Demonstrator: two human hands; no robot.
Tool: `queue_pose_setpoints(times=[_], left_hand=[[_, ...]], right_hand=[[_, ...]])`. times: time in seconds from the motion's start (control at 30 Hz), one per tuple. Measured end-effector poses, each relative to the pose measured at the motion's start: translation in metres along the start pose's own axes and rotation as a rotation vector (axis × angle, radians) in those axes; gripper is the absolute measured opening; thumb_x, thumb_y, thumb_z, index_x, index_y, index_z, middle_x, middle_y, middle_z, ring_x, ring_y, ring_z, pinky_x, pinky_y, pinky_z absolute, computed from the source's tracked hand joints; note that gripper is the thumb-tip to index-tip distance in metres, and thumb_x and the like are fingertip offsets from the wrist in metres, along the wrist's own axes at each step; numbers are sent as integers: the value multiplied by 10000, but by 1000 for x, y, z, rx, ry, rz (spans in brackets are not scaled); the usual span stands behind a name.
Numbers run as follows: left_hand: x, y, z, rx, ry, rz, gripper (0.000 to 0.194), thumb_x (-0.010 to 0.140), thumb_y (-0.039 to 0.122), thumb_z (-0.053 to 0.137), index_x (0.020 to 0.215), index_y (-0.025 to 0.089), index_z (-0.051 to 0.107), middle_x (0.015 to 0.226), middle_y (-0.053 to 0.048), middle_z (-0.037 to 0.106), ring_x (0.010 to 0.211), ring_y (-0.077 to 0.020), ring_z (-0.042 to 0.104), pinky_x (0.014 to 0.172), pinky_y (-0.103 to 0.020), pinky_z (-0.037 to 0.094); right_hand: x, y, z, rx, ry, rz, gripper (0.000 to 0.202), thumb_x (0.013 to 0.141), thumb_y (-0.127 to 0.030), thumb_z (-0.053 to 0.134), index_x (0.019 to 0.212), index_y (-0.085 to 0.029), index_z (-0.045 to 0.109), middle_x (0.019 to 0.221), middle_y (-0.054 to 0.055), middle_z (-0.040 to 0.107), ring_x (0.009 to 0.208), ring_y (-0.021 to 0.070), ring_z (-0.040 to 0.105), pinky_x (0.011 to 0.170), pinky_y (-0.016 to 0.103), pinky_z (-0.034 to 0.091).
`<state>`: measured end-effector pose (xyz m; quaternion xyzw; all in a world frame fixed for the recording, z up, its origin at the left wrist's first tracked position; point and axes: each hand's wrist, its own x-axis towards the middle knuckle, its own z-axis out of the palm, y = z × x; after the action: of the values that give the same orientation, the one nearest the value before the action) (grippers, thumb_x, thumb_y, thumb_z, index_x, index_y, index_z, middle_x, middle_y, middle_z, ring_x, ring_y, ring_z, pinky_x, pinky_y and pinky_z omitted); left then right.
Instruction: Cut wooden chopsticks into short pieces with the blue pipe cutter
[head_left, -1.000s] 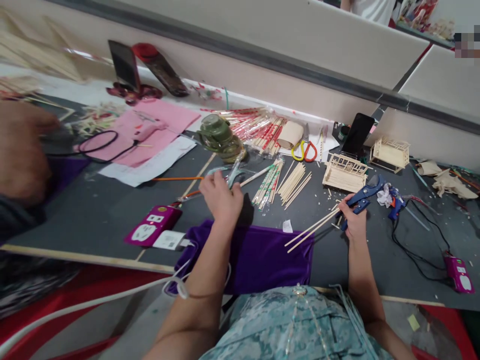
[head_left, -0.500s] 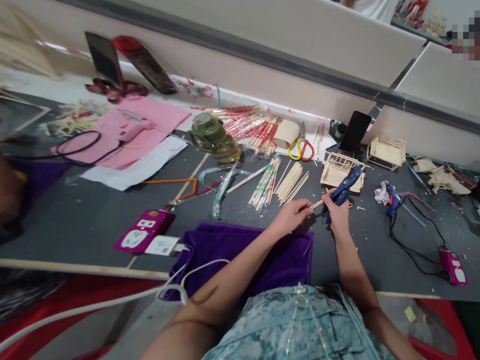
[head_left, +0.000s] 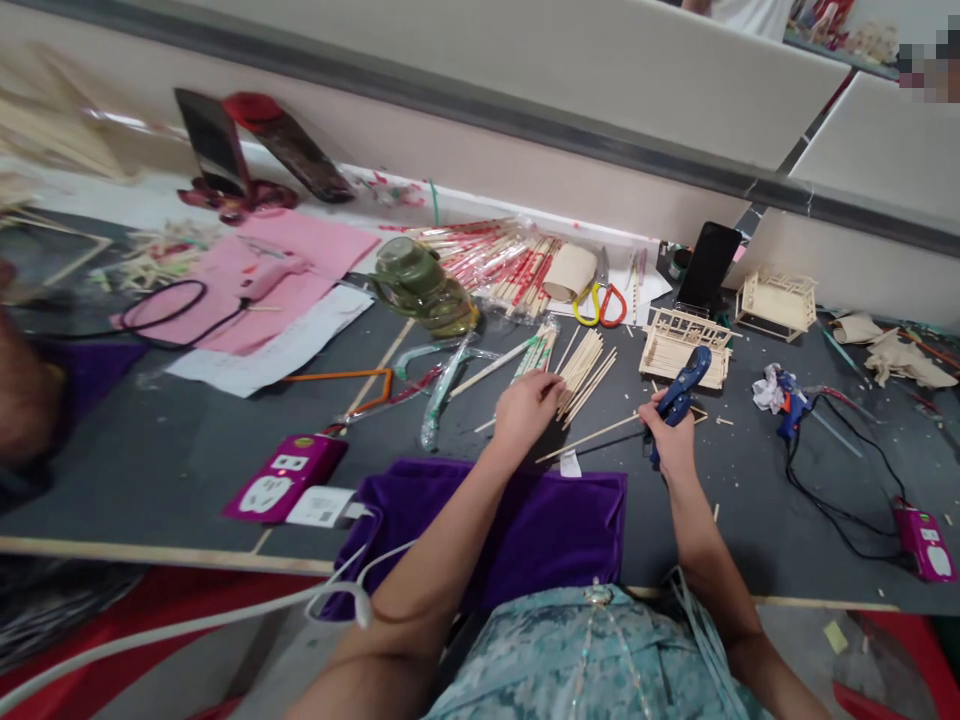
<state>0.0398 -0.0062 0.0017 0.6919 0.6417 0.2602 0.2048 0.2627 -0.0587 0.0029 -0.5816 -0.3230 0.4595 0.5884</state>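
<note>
My left hand (head_left: 529, 410) is at the near end of a bundle of thin wooden sticks (head_left: 581, 370), its fingers closed. A thin stick (head_left: 484, 426) pokes out from under its left side. My right hand (head_left: 669, 430) grips a blue hand cutter (head_left: 684, 385), jaws tilted up and away. A long thin stick (head_left: 589, 438) runs left from the right hand, one end near a small white tag; whether that hand also pinches it, I cannot tell. Just beyond the cutter sits a small wooden stick model (head_left: 684, 350) with railings.
A second stick model (head_left: 776, 300) and a phone (head_left: 707, 265) stand behind. Scissors (head_left: 600, 303), packed sticks (head_left: 510, 260) and a green bottle (head_left: 424, 285) lie farther back. Right is a blue glue gun (head_left: 791, 405); in front, a purple cloth (head_left: 555, 520). Another person's arm (head_left: 26, 390) shows at left.
My left hand has moved left, away from the cutter, to the stick bundle. The long stick now shows on the table by my right hand, which still holds the cutter.
</note>
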Motion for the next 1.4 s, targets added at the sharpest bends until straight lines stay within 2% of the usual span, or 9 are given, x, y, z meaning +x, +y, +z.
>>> queue_pose_setpoints(times=[0.07,0.17,0.27,0.4,0.53,0.63,0.77,1.03,1.4], left_hand=[[2,-1,-3,62,74,50,264,915,309,532,992,175,746,1107,-147,722,1060,-309,645,921,-424,495],[-8,19,4,-56,96,169,286,942,330,532,1091,179,725,1169,-135,708,1103,-289,642,981,-422,485],[-28,49,21,-373,-186,230,279,940,363,569,1099,190,720,1030,-83,755,941,-223,700,833,-331,540],[-42,72,36,-520,-209,213,179,903,279,606,973,193,747,889,-59,754,831,-191,682,779,-305,518],[-41,75,28,-622,-197,101,150,882,275,624,898,183,741,779,-30,710,689,-153,608,656,-263,462],[-41,77,19,-783,-239,18,168,877,326,652,874,177,730,715,-5,658,605,-123,536,584,-238,409],[-46,82,10,-913,-253,17,204,843,382,728,846,180,754,719,-8,633,645,-126,538,606,-239,406],[-50,79,5,-842,-308,100,232,842,406,747,757,191,778,658,-4,572,628,-129,478,585,-248,371],[-50,78,-1,-677,-320,168,237,879,410,710,780,211,791,673,-14,581,650,-141,504,607,-254,409]], right_hand=[[0,0,-1,-6,-9,1,356,622,-376,794,867,-207,597,673,-59,601,626,143,592,671,309,510],[1,1,-1,-23,-20,3,360,628,-394,791,870,-213,596,676,-58,607,635,149,602,692,320,524],[1,3,-2,-55,-21,-6,370,639,-415,788,883,-211,600,706,-45,627,664,155,617,721,325,533],[-8,-6,-12,-153,-54,-53,376,719,-461,738,958,-206,599,789,-11,656,745,179,646,777,344,542],[-28,-24,-36,-479,-207,-139,426,840,-459,657,1171,-205,568,1012,66,684,899,227,669,877,407,542],[-42,-28,-53,-780,-217,-276,496,857,-429,648,1271,-181,534,1211,154,644,1148,314,609,1016,498,482],[-55,-20,-61,-998,-217,-375,520,851,-408,671,1285,-163,523,1200,181,634,1145,352,587,1005,525,480],[-74,-20,-54,-969,-219,-377,433,875,-374,665,1236,-174,534,1144,149,656,1071,324,613,941,473,508],[-79,-22,-46,-950,-293,-214,395,856,-312,643,1222,-192,554,1142,130,664,1073,298,627,955,434,503]])
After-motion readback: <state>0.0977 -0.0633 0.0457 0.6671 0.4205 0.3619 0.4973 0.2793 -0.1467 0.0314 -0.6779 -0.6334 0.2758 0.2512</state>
